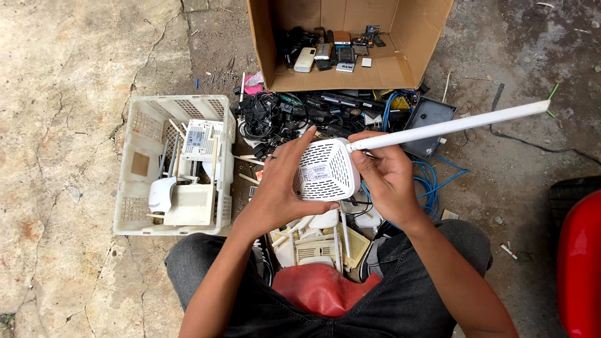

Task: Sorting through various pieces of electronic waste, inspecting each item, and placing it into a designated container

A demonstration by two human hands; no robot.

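Observation:
I hold a white router (325,169) with a vented underside up in front of me, above my lap. My left hand (282,181) grips its left side and bottom edge. My right hand (382,172) holds its right side, fingers near the base of a long white antenna (451,126) that sticks out to the right. A sticker label sits on the router's underside.
A white plastic crate (128,188) with several white routers stands on the left. An open cardboard box (413,37) of small devices lies ahead, with tangled black and blue cables (432,178) before it. More white routers (316,247) lie between my knees. A red object (579,263) sits at right.

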